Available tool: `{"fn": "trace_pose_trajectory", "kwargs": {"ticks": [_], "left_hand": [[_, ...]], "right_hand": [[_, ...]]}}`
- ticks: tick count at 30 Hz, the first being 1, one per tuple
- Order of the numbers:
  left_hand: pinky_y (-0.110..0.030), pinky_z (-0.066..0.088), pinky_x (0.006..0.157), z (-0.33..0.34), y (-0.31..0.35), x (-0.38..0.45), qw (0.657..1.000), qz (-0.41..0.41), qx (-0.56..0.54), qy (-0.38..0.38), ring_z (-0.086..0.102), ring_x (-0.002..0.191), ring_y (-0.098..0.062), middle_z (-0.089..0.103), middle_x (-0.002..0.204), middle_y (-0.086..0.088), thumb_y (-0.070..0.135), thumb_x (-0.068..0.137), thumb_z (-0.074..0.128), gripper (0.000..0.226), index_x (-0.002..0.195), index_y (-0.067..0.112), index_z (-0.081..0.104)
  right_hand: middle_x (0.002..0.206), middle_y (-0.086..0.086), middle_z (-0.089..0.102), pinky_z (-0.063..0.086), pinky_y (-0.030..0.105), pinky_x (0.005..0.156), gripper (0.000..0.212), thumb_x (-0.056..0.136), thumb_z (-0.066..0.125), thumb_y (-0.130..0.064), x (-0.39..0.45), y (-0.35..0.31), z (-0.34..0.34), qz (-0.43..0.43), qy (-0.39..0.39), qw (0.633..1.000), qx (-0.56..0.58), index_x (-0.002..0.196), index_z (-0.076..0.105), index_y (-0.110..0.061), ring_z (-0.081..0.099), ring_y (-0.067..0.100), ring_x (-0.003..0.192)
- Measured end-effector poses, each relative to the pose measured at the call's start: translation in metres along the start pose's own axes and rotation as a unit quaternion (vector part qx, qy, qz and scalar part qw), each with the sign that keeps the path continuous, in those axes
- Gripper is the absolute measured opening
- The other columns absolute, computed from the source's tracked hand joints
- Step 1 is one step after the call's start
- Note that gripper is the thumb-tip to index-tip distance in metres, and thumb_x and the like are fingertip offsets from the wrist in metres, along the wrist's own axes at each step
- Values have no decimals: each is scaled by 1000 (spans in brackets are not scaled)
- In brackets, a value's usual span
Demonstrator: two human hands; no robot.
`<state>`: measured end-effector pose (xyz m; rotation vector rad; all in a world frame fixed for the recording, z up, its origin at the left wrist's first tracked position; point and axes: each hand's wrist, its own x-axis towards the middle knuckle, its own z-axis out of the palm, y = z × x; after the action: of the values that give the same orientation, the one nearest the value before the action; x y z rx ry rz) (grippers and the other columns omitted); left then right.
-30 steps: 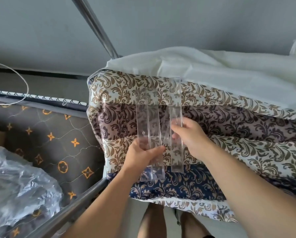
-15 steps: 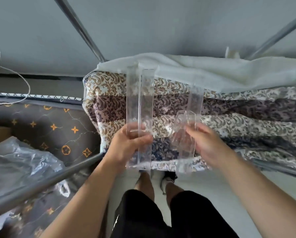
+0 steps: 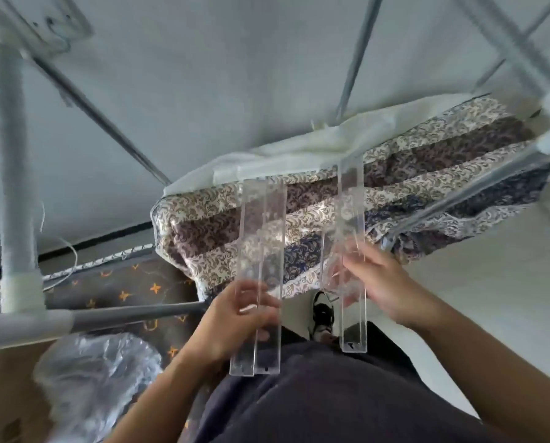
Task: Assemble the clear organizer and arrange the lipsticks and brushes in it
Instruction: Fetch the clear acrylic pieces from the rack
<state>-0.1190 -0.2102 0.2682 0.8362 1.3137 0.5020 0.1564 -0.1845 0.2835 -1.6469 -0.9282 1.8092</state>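
Clear acrylic strips are held in both hands above the person's lap. A pair of long strips [image 3: 260, 276], lying side by side, is gripped by the left hand [image 3: 235, 318], with the thumb and fingers curled round their lower half. Another long strip [image 3: 351, 251], with a shorter clear piece [image 3: 331, 266] just beside it, is held by the right hand [image 3: 382, 282], its fingers curled round them. A folded patterned quilt [image 3: 395, 187] on a metal bed frame [image 3: 458, 199] is seen behind the strips, and a crumpled plastic bag [image 3: 91, 378] lies lower left.
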Motion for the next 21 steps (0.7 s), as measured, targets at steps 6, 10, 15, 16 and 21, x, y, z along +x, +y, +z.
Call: {"fn": "trace_pose_trajectory", "kwargs": {"ticks": [6,10,15,16,21], "left_hand": [[-36,62,67,13,28,-9,987,27,88,-133,76,93,-30,77,108,-3,18,79,84,51,120,13,54],[-43,64,73,38,35,-18,965,51,159,-200,76,95,-29,76,111,-4,16,85,78,45,123,12,54],[-36,62,67,86,32,-34,933,74,219,-276,76,93,-30,77,111,-7,5,88,76,40,123,13,58],[-36,62,67,97,30,-39,925,80,232,-290,76,93,-29,77,111,-5,5,87,77,41,123,13,58],[-37,63,69,162,8,-69,894,98,267,-346,77,90,-29,77,111,-7,8,91,73,34,121,14,58]], "right_hand": [[103,11,72,55,33,55,19,95,58,-43,-83,41,27,-30,172,974,142,108,67,-32,74,30,91],[88,8,75,53,29,49,14,102,55,-25,-141,88,36,-33,294,924,244,111,65,-21,74,19,75],[84,8,75,55,37,52,15,101,58,-19,-213,146,38,-47,404,841,357,113,66,-14,74,25,75],[85,10,75,55,38,53,15,102,58,-19,-227,158,38,-52,419,825,375,114,66,-13,74,26,76],[91,16,74,55,40,55,13,101,59,-20,-303,222,40,-81,487,749,442,109,69,-17,73,30,79]]}}
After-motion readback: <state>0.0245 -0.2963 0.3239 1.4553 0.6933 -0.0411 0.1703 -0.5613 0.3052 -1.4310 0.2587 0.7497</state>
